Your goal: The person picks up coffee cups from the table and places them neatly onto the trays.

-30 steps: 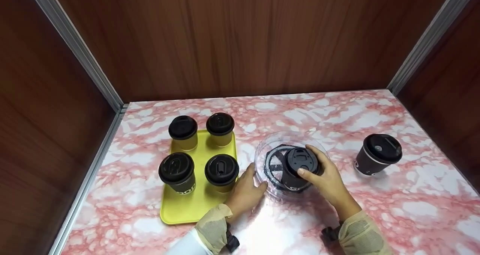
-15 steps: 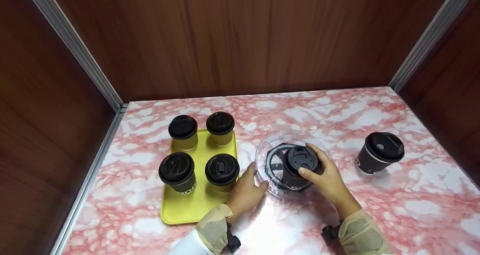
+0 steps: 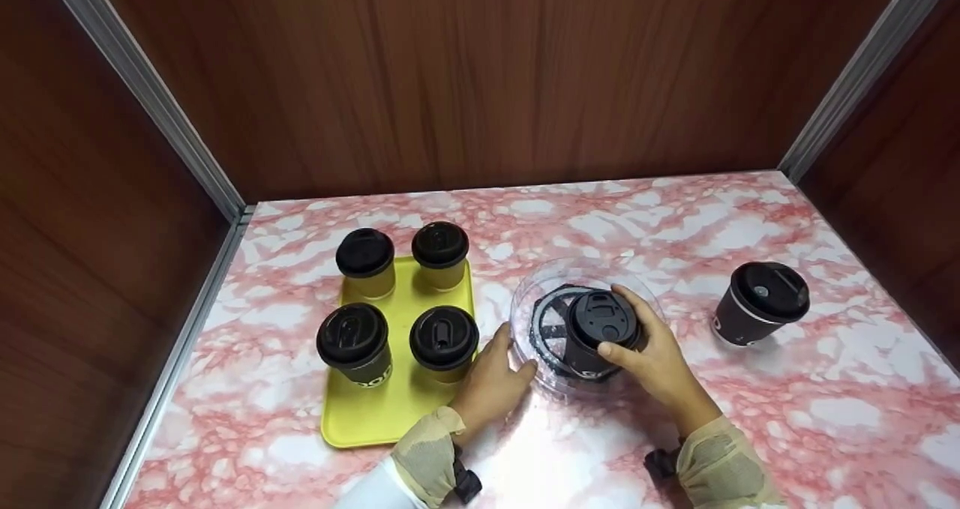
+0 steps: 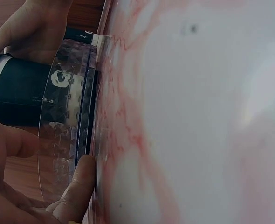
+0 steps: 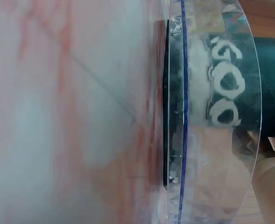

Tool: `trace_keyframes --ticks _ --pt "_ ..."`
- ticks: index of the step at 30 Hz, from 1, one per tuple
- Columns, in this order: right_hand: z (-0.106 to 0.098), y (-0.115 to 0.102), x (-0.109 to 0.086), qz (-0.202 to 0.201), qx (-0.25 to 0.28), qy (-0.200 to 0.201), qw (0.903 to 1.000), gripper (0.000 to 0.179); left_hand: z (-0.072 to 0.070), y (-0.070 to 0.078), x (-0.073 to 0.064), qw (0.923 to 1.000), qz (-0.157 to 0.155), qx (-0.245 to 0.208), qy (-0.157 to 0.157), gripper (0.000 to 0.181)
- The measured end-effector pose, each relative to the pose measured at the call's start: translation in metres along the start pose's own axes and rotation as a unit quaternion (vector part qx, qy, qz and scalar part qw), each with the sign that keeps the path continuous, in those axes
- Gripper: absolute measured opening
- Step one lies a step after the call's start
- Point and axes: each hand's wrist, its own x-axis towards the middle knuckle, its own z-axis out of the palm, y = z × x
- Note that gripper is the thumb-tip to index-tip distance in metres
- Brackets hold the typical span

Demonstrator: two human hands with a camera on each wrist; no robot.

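A clear round plastic tray (image 3: 544, 291) with a dark spoked ring at its base sits on the table. Inside it, toward the right, stands a dark paper coffee cup (image 3: 585, 355) with a black lid; white letters show on its side. My right hand (image 3: 660, 355) grips this cup near the lid, thumb in front and fingers round the far side. At the tray's left edge, my left hand (image 3: 495, 385) holds the rim between thumb and fingers. The left wrist view shows one fingertip (image 4: 84, 177) low against the tray's outer side.
Left of the tray, a yellow serving tray (image 3: 360, 423) bears several lidded coffee cups, one (image 3: 444, 340) close to my left hand. Another dark lidded cup (image 3: 761, 303) stands apart on the right. Wood-grain panels (image 3: 510, 82) rise behind and beside the marbled table.
Both hands keep their places on the tray and the cup. The right thumb has shifted very slightly at the lid's edge. The view has tilted a little.
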Motion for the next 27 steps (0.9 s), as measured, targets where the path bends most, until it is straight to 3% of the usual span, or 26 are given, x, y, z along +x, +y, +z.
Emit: trace_keyframes --ticks 7,14,19,27 --pt "-0.0017 0.0012 -0.0029 0.014 0.006 0.001 0.9999 0.097 0.0009 0.0002 -0.0003 1.0 -0.002 0.003 -0.005 0.074" --pt "0.0017 0.0008 0.0012 0.038 -0.042 -0.013 0.9983 0.112 0.0005 -0.0009 -0.0014 0.9998 -0.017 -0.007 0.001 0.075" --pt "0.0019 0.0007 0.0054 0.042 -0.049 -0.028 0.9975 0.113 0.0006 -0.0013 -0.0016 0.9994 -0.031 -0.011 0.005 0.076" --pt "-0.0033 0.0032 0.0007 0.036 -0.036 -0.029 0.9983 0.11 0.0006 0.0019 -0.0005 0.9996 -0.026 -0.003 -0.009 0.075"
